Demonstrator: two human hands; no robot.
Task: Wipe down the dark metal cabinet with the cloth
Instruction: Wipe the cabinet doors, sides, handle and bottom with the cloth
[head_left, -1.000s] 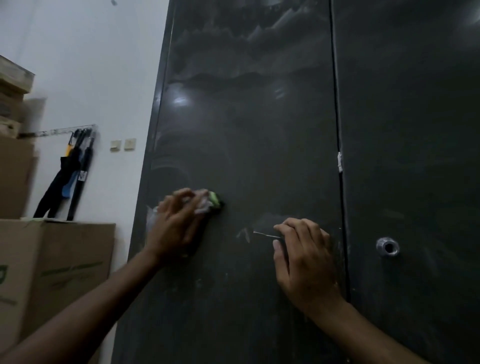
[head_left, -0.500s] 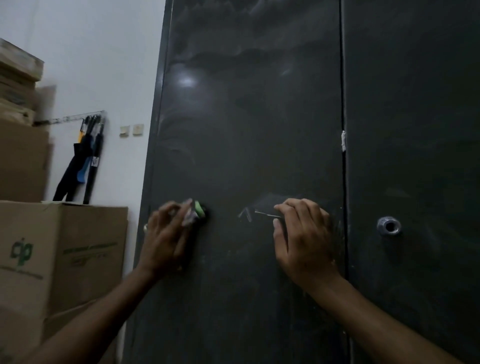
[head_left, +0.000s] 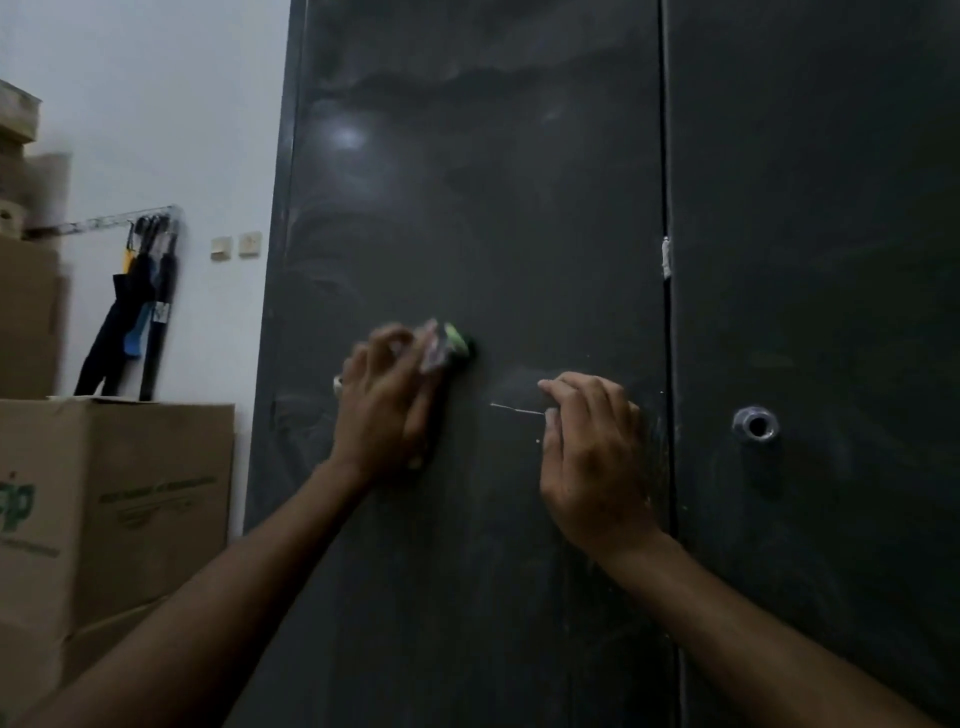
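- The cabinet (head_left: 519, 208) fills most of the view, tall, dark and dull-glossy, with a soft light glare high on its left door.
- Pale smears and wipe arcs cloud the upper left door; a thin light scratch (head_left: 517, 409) runs level near the middle.
- A narrow seam splits the two doors, with a white fleck (head_left: 666, 257) stuck on it.
- On the right door sits a round metal keyhole (head_left: 756, 424).
- The left hand (head_left: 387, 410) is blurred, pressed to the left door, fingers bent over the cloth (head_left: 447, 345).
- The cloth is bunched, whitish with a green edge, poking out past the fingertips against the door.
- The right hand (head_left: 592, 452) rests on the door just left of the seam, fingers curled at the scratch's end; whether they pinch anything, I can't tell.
- Left of the cabinet: a white wall, two switches (head_left: 236, 245), umbrellas (head_left: 137, 312) hanging from a rail, stacked boxes (head_left: 114, 493).
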